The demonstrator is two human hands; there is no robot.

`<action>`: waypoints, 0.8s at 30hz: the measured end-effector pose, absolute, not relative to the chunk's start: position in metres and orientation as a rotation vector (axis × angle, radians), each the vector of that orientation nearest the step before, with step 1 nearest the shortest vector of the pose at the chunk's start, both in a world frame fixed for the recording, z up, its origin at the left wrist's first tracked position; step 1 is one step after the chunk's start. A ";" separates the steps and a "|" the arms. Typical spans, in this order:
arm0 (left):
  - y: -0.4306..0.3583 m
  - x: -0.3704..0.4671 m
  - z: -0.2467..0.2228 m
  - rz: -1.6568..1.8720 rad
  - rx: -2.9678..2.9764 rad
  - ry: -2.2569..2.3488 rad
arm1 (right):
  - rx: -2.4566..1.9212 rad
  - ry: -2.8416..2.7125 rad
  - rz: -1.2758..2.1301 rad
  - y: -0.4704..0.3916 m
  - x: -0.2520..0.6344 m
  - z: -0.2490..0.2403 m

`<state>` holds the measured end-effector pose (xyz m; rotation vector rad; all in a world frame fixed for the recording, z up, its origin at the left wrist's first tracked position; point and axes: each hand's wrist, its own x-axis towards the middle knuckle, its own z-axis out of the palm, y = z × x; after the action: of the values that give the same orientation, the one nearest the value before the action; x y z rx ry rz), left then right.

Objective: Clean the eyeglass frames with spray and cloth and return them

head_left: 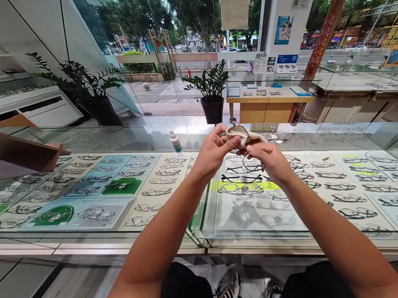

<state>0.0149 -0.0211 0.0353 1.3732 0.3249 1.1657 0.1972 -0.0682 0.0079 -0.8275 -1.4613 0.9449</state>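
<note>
The left hand is closed with its thumb tip pressed on a cream-coloured soft cloth, the fingers curled behind with almost no gap. The right hand is pinched nearly shut at the lower right edge of a pair of thin, dark-rimmed eyeglasses; folds of cloth hide exactly where its fingertips meet the rim.

The eyeglasses lie between both sets of fingertips, with the cloth wrapped around and behind one round lens. That lens tilts up towards the wearer, left fingers at its left, right fingers below and to its right; both hands are about equally near. The frame's long axis seems to slope downward, but the far half is too covered to be sure.

Beneath the eyeglasses spreads a long glass-topped display counter with a white front edge. Inside it, rows of spectacle frames lie on pale panels: below the eyeglasses some cross a bright yellow strip, and well to their left others rest on light-blue panels and green cards. A small white bottle with a blue label stands upright left of the eyeglasses. Beyond them, a black round pot holds a leafy green plant.
</note>
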 end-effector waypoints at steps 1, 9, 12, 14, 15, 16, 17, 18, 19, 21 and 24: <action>-0.020 0.015 0.035 1.176 1.380 0.329 | -0.819 -1.415 0.978 -0.068 0.197 0.007; -0.016 0.014 0.032 1.230 1.409 0.296 | -0.794 -1.410 1.064 -0.070 0.203 0.016; -0.015 0.013 0.032 1.238 1.440 0.280 | -0.773 -1.442 1.098 -0.070 0.204 0.015; -0.015 0.013 0.032 1.232 1.444 0.271 | -0.776 -1.460 1.066 -0.069 0.205 0.014; -0.015 0.013 0.033 1.231 1.443 0.268 | -0.780 -1.466 1.044 -0.068 0.205 0.014; -0.015 0.013 0.033 1.228 1.447 0.266 | -0.786 -1.468 1.023 -0.068 0.205 0.013; -0.015 0.013 0.033 1.220 1.456 0.264 | -0.793 -1.467 1.007 -0.067 0.205 0.013; -0.015 0.013 0.033 1.203 1.468 0.260 | -0.799 -1.464 1.001 -0.067 0.205 0.013; -0.014 0.013 0.033 1.181 1.482 0.253 | -0.804 -1.460 1.000 -0.067 0.205 0.012; -0.014 0.012 0.032 1.133 1.507 0.235 | -0.810 -1.446 1.002 -0.067 0.204 0.013; -0.014 0.012 0.030 1.111 1.520 0.216 | -0.819 -1.405 1.025 -0.067 0.203 0.014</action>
<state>0.0123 -0.0135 0.0299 1.5203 0.2163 1.1107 0.2027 -0.0674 0.0142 -0.8185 -1.4049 1.0250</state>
